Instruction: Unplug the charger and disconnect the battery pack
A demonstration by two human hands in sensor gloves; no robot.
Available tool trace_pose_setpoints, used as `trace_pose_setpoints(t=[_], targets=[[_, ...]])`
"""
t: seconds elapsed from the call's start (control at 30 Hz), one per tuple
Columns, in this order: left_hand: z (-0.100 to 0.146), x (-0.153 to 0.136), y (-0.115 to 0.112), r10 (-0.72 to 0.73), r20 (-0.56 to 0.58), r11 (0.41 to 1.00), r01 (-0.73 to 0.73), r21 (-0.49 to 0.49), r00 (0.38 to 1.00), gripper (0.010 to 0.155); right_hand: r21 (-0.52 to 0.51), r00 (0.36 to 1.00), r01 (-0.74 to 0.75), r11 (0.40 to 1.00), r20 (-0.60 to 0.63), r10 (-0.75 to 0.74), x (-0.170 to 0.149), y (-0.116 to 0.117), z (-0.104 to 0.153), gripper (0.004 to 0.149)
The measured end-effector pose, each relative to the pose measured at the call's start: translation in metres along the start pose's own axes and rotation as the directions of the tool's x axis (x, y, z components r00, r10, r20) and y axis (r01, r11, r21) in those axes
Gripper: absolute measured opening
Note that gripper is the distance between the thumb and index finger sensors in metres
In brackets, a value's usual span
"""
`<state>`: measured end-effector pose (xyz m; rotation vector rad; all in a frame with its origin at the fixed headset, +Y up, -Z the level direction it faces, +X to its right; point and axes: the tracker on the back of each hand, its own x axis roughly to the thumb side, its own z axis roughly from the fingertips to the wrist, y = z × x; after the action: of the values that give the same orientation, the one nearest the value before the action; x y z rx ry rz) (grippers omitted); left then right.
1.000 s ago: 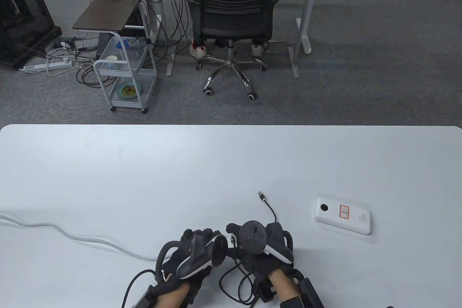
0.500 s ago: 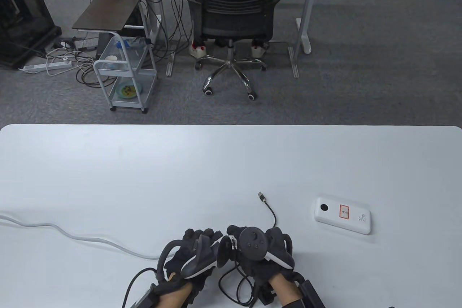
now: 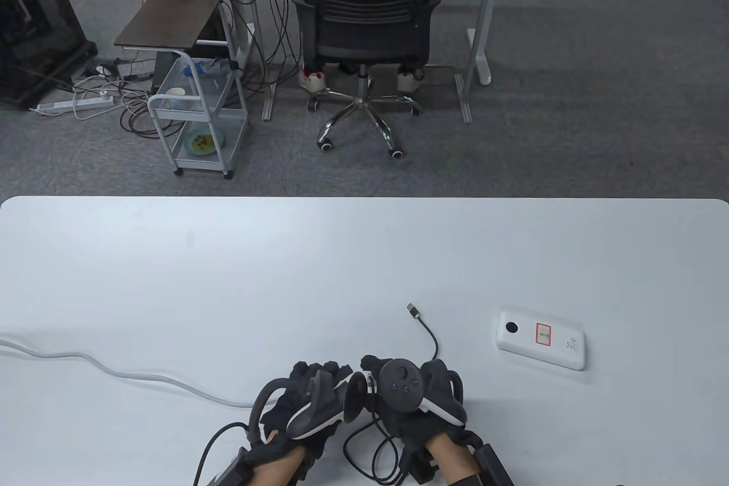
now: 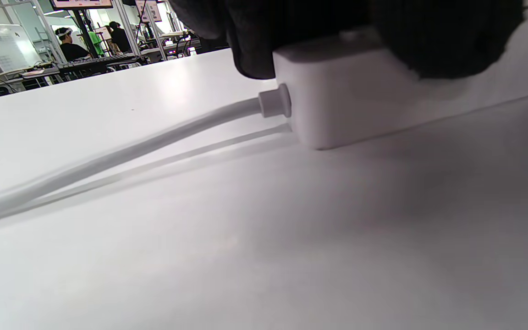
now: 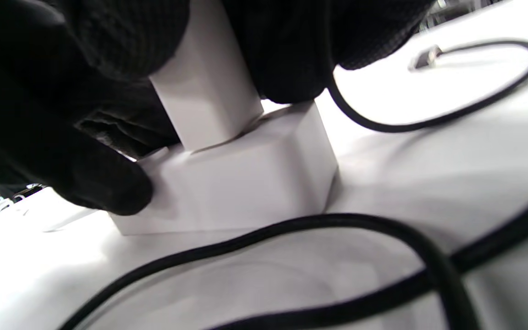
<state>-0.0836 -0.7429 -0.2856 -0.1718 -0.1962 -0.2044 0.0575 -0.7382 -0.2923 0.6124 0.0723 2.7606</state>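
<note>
My left hand (image 3: 310, 397) presses down on a white power strip (image 4: 383, 91); its gloved fingers (image 4: 447, 41) lie over the strip's top. My right hand (image 3: 407, 395) grips the white charger (image 5: 204, 91), which stands slightly tilted on the strip (image 5: 245, 188), its prongs hidden. A black cable (image 3: 430, 338) runs from under my right hand to a free plug end (image 3: 412, 310); the cable also shows in the right wrist view (image 5: 383, 123). The white battery pack (image 3: 540, 339) lies apart to the right with nothing plugged into it.
The strip's white cord (image 3: 114, 371) runs off the table's left edge and also shows in the left wrist view (image 4: 154, 137). Loops of black cable (image 3: 370, 452) lie by my wrists. An office chair (image 3: 367, 24) stands beyond the far edge.
Almost nothing. Both hands stay on the strip and the charger and have shifted only slightly. The battery pack and the free plug have not moved.
</note>
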Motion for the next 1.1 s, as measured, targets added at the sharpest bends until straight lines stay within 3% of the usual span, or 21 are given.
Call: trace_pose_setpoints(t=[0.07,0.17,0.3,0.4,0.57,0.63,0.7,0.83,0.97,1.07,1.1], targets=[[0.000,0.001,0.000,-0.001,0.000,1.000,0.001,-0.002,1.000,0.073,-0.009,0.996,-0.083,0.997,-0.019,0.083,0.005,-0.001,0.001,0.069],[-0.001,-0.001,-0.001,0.015,0.001,1.000,-0.015,0.004,1.000,0.073,0.027,0.998,-0.013,1.000,-0.067,0.015,0.002,0.000,-0.004,0.069],[0.000,0.002,0.000,-0.011,-0.009,1.000,0.011,0.004,1.000,0.074,-0.010,0.996,-0.092,0.996,0.019,0.093,0.009,0.001,0.001,0.069],[0.003,0.005,0.001,-0.007,-0.002,1.000,0.007,-0.010,1.000,0.073,-0.028,0.987,-0.162,0.986,-0.007,0.162,0.014,0.002,0.007,0.069],[0.004,0.005,0.001,0.000,0.005,1.000,0.000,-0.008,1.000,0.073,0.034,0.998,-0.014,0.999,-0.055,0.016,0.005,0.002,0.000,0.069],[0.004,0.008,0.002,-0.032,0.003,0.999,0.032,-0.005,0.999,0.073,-0.032,0.994,-0.107,0.994,0.005,0.107,0.014,0.003,0.007,0.070],[0.003,0.008,0.003,-0.025,0.017,1.000,0.025,-0.002,1.000,0.073,-0.049,0.977,-0.212,0.976,-0.020,0.211,0.017,0.003,0.010,0.070],[0.003,0.007,0.002,-0.008,0.010,1.000,0.007,0.005,1.000,0.073,0.033,0.997,-0.035,0.999,-0.071,0.037,0.007,0.001,0.001,0.070],[0.002,0.007,0.001,-0.017,0.008,1.000,0.017,0.002,1.000,0.073,-0.052,0.986,-0.166,0.985,-0.027,0.165,0.008,0.001,0.006,0.070],[0.003,0.006,0.001,-0.014,0.000,1.000,0.014,0.011,1.000,0.073,0.046,0.997,0.029,0.999,-0.069,-0.025,-0.002,0.000,-0.001,0.070],[0.002,0.006,0.002,-0.015,-0.001,1.000,0.015,0.007,1.000,0.073,0.038,0.998,0.029,0.999,-0.065,-0.027,-0.002,0.000,0.000,0.070]])
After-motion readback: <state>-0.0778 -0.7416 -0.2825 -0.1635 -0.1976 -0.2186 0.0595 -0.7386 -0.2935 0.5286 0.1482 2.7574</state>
